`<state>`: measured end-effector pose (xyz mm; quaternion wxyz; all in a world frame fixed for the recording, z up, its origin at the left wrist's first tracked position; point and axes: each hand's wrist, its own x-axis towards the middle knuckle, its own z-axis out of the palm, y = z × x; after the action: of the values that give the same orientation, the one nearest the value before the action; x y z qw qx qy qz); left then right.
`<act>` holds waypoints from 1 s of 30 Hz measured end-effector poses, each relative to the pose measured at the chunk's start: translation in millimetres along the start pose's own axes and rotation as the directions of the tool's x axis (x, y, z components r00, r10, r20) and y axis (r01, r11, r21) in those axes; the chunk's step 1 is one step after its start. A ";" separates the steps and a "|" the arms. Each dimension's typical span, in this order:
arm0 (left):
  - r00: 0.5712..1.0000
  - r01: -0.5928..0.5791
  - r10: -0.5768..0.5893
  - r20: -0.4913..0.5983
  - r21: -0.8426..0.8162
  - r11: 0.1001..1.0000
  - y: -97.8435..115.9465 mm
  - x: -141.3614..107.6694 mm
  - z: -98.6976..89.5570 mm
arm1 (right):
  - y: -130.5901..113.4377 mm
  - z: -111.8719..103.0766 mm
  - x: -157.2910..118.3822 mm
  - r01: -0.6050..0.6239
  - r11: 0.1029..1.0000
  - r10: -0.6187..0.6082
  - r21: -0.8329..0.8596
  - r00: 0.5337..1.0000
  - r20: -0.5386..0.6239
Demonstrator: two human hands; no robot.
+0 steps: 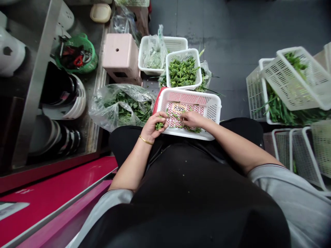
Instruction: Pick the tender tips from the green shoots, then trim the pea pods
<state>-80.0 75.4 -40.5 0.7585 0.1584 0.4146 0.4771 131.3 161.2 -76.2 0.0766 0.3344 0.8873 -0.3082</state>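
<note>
A white perforated basket (217,106) rests at my lap, with a few green vegetable pieces (192,130) scattered inside. My left hand (154,126), with a gold bracelet at the wrist, is curled around a small bunch of greens (159,126) at the basket's left edge. Over the basket's middle, my right hand (190,119) has its fingers pinched together near some green bits; whatever they hold is too small to name. Just beyond stands a smaller white basket (199,77) full of short green pieces. A clear plastic bag (103,103) of leafy greens lies to the left.
A pink stool (119,55) stands at the back left, beside a white basket (176,43) holding a plastic bag. Metal shelving (38,75) with bowls and a green basket (89,62) runs along the left. Stacked white baskets (284,84) with greens stand at the right on the dark floor (227,44).
</note>
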 end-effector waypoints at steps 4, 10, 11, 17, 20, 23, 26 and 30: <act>1.000 -0.026 0.027 -0.004 0.157 0.987 -9.5 7.3 3.9 | -9.1 -32.1 -7.4 -0.037 0.850 0.075 0.525 0.996 -0.052; 0.998 -0.062 0.061 0.011 0.151 0.987 -5.6 6.1 0.9 | -5.0 -38.2 -31.1 -0.154 0.974 0.139 0.164 0.986 0.097; 0.998 -0.070 0.069 0.011 0.140 0.988 -3.8 4.8 -0.2 | -3.6 -33.7 -33.2 -0.205 0.979 0.205 -0.012 0.973 0.109; 0.993 -0.118 0.115 0.026 0.133 0.984 -2.3 2.8 -0.5 | -24.1 9.2 -7.5 -0.132 0.954 0.170 -0.269 0.978 0.122; 0.994 -0.106 0.106 0.006 0.113 0.988 -5.0 3.8 -0.2 | -31.6 13.9 6.8 -0.138 0.952 0.191 -0.272 0.965 0.180; 0.994 -0.088 0.099 -0.055 0.178 0.980 -9.4 5.0 4.5 | -30.9 -6.2 1.6 -0.159 0.985 0.165 -0.059 0.981 0.106; 0.989 -0.082 0.108 -0.099 0.243 0.966 -14.0 7.5 13.4 | -33.1 -35.0 -8.4 -0.047 0.954 0.055 0.297 0.998 -0.018; 0.982 -0.126 0.147 -0.119 0.172 0.977 -10.1 9.9 13.3 | -32.0 -43.8 6.6 -0.035 0.883 0.057 0.468 0.998 -0.033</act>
<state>-61.7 80.9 -43.6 0.6795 0.2167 0.4895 0.5018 108.9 172.3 -27.7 -0.0192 0.3711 0.7803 -0.5031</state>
